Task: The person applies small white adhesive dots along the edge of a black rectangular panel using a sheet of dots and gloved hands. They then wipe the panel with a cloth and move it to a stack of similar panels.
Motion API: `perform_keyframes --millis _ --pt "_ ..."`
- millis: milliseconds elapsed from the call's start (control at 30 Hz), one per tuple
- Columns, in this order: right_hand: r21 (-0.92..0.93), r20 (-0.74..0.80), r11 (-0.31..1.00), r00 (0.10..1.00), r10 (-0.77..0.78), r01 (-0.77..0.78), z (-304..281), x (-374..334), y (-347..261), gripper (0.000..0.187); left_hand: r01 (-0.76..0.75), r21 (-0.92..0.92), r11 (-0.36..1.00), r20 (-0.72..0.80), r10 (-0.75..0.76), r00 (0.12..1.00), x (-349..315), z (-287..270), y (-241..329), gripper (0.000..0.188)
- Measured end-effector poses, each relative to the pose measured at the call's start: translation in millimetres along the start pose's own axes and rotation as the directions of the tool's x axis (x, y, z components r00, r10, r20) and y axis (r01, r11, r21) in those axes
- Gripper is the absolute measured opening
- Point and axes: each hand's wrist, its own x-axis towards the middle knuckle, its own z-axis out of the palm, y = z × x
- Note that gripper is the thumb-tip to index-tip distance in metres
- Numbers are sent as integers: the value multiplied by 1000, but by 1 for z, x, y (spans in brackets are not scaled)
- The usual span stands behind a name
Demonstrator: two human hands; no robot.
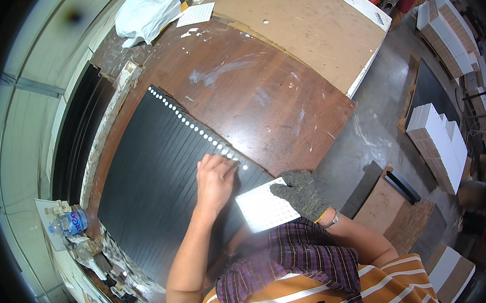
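My bare left hand presses a white dot sticker onto black strips, nearly finishing the row; my gloved right hand grips the sticker sheet.

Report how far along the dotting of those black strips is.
Done: a line of white dots runs along the ends of most black strips. In hand: the bare left hand presses at the line's near end, while the gloved right hand holds the white dot sheet. Left: the few strips nearest the person show no dots.
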Motion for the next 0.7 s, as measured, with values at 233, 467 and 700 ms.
perform_keyframes --millis 233,467,700 --pt "-68 26 996 998 -59 61 -3 0 -1 24 93 -68 993 -29 -95 995 -7 5 -2 12" --pt "-84 33 995 998 -44 47 -4 0 0 24 192 -243 951 9 -196 981 -7 4 -2 12" --pt "-29 42 999 999 -12 14 -3 3 0 25 244 -263 933 40 -242 969 -4 2 -2 12"
